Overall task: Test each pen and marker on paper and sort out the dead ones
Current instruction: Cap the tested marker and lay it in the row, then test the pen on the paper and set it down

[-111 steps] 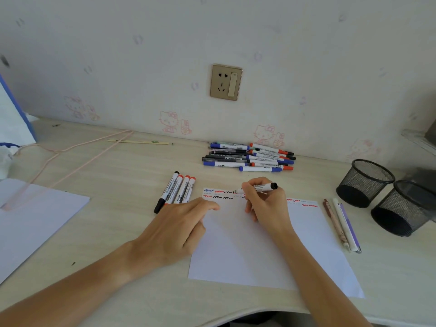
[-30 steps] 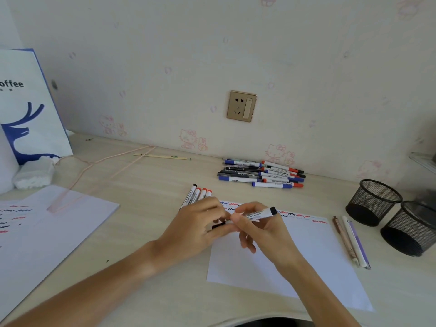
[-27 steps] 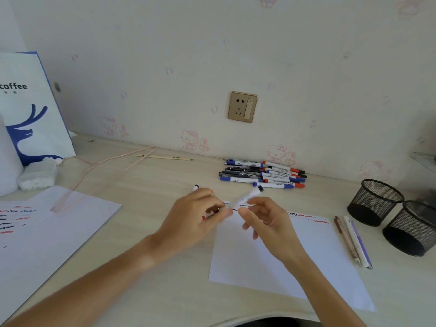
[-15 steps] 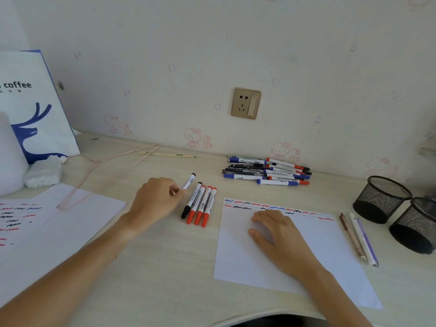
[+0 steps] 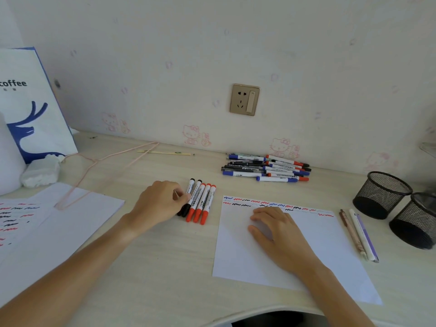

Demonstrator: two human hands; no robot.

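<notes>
My left hand [image 5: 160, 202] pinches a black-capped marker [image 5: 189, 191] that lies at the left end of a short row of markers [image 5: 203, 204] on the desk, beside another black one and three red ones. My right hand [image 5: 276, 230] rests flat and open on the white test paper [image 5: 318, 260], which carries red, blue and black squiggles along its top edge. A pile of several markers and pens [image 5: 264, 168] lies near the wall behind the paper.
Three pens [image 5: 358, 234] lie right of the paper, next to two black mesh cups [image 5: 382, 194] [image 5: 415, 223]. At the left lie a second scribbled sheet [image 5: 47, 227], a pink cord [image 5: 94, 166], a white packet [image 5: 40, 172] and a coffee bag [image 5: 30, 102].
The right hand finished a squiggle, both hands capped the marker, and the left hand carried it over and laid it at the left end of the row. The right hand settled flat on the paper.
</notes>
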